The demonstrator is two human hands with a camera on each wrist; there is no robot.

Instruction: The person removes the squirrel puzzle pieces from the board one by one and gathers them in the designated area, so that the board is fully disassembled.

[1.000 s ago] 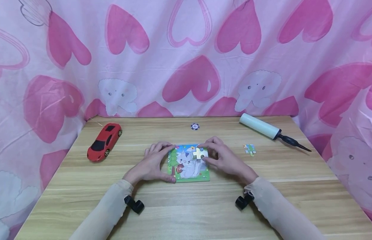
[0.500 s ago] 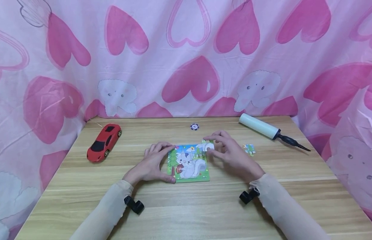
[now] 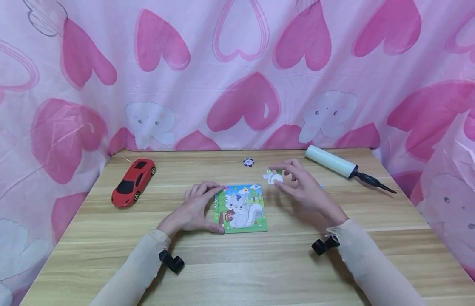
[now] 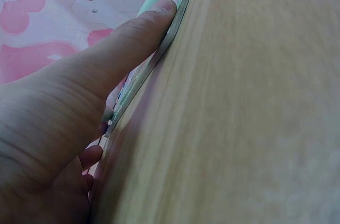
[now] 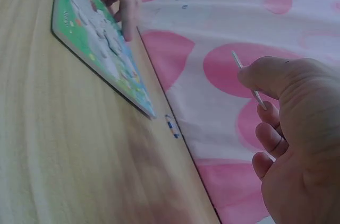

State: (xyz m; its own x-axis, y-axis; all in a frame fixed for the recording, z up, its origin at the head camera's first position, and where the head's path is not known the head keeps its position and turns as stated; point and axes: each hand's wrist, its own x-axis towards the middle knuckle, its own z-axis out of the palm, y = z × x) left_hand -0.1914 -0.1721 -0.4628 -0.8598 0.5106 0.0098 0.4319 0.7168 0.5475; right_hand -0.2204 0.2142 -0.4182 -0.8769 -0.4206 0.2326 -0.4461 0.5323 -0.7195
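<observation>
A square jigsaw puzzle with a white squirrel picture lies flat on the table in the head view. My left hand holds its left side, thumb at the near left corner and fingertips at the far left one. In the left wrist view the thumb lies along the puzzle's edge. My right hand pinches a jigsaw piece between thumb and fingers, raised above the table right of the puzzle. That piece shows edge-on in the right wrist view. Another piece is mostly hidden behind the right hand.
On the wooden table a red toy car stands at the left. A round poker chip lies behind the puzzle. A pale green hand pump with a black nozzle lies at the back right. A pink heart-print curtain hangs behind.
My right hand has lifted the jigsaw piece off the puzzle's upper right and carried it right and away, partly covering the loose piece. My left hand has stayed on the puzzle.
</observation>
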